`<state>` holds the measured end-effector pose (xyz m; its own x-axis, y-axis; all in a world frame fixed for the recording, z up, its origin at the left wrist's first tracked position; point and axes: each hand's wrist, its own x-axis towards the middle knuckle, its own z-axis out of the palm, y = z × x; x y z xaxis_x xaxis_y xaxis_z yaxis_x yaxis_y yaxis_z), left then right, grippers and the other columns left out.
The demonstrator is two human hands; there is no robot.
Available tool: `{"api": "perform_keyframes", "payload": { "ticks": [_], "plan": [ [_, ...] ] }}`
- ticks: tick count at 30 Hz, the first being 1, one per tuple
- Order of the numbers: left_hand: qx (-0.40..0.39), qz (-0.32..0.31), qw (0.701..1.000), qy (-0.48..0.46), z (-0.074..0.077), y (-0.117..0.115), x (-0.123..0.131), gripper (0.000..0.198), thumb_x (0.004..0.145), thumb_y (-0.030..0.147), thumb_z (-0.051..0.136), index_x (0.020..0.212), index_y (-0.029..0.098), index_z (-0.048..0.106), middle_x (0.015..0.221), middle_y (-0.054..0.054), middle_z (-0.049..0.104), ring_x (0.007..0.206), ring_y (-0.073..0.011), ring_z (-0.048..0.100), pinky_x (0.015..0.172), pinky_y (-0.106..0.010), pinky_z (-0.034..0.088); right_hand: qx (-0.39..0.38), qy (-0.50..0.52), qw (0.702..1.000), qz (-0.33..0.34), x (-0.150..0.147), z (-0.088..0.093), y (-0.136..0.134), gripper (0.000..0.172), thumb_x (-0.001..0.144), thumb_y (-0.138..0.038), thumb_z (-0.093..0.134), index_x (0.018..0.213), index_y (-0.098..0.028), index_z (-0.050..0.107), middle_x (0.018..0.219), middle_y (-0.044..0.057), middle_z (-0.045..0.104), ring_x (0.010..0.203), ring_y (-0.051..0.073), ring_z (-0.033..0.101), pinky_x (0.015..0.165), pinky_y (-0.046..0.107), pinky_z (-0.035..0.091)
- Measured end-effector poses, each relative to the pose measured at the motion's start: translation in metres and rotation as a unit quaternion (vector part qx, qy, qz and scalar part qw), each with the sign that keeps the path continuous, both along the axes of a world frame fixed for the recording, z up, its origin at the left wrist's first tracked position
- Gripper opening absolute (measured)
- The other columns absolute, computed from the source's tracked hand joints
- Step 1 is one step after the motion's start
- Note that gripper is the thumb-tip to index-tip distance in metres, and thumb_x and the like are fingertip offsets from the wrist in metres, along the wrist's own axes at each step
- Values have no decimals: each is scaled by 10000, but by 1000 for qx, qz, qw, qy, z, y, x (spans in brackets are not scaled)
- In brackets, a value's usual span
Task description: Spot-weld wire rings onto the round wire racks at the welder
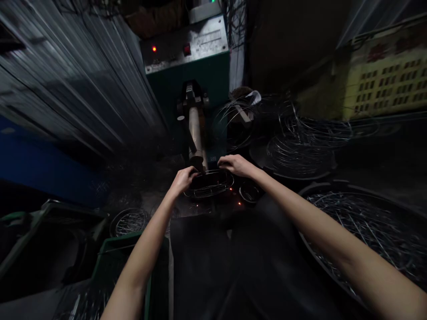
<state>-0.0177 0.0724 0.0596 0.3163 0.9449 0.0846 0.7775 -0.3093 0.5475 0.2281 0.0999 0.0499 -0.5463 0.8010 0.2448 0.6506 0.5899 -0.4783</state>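
Observation:
Both hands are at the lower end of a green machine's metal arm [196, 129], around an oval wire frame [208, 192]. My left hand [184, 179] is closed with its fingertips at the frame's upper left rim. On the other side, my right hand [235, 164] is pinched closed at the frame's upper right; the exact grip is dark and partly hidden. The frame's rim touches or nearly touches the arm's tip. Small orange sparks [231, 189] glow just right of and below the frame.
The green machine [167, 89] has a lit red lamp. Loose wire rings [296, 151] lie at right, above a round tub [367, 231] of wire pieces. A yellow crate [387, 84] stands far right. Green crates [115, 244] and a wire wheel-like piece [129, 222] are at left.

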Motion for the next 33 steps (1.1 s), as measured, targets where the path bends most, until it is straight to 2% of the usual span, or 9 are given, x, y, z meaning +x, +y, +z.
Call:
{"api": "perform_keyframes", "payload": {
  "ticks": [3,11,18,23,27,33],
  "plan": [
    [9,-6,1000,7,2,0,-1,197,832,273,495,895,175,654,882,-43,688,794,-170,606,723,-252,429,-2,32,999,-24,13,1,8,171,839,-205,535,970,-186,643,869,29,674,776,142,595,704,230,402],
    [17,-8,999,39,0,9,-5,231,817,343,487,903,192,639,890,-37,687,831,-187,612,716,-251,423,-27,-16,999,-38,49,0,12,217,832,-205,538,1011,-199,660,969,29,688,882,153,610,748,222,416],
    [21,-12,999,39,-1,8,-3,225,822,322,477,902,193,643,914,-40,691,839,-183,611,739,-256,423,-22,-103,993,-51,48,-4,8,267,830,-194,519,1050,-253,658,1007,15,681,912,165,602,729,226,407],
    [19,-10,999,35,0,6,-3,231,826,338,476,888,192,644,872,-38,690,815,-183,606,711,-248,430,-38,-146,988,-30,41,-21,24,287,821,-208,533,1059,-300,664,997,-1,683,907,159,600,675,211,390],
    [22,-15,999,32,0,8,-4,222,823,337,483,891,194,637,870,-37,688,814,-183,608,714,-251,435,-106,-130,986,-1,44,-36,37,286,804,-211,556,1049,-294,677,1019,-12,683,904,147,603,685,194,396],
    [31,-18,999,13,0,2,-2,183,823,284,488,863,177,632,855,-42,684,788,-168,608,731,-253,441,-112,-132,983,62,42,-39,43,234,780,-271,562,958,-250,713,970,4,700,868,157,624,731,207,422]
  ]
}}
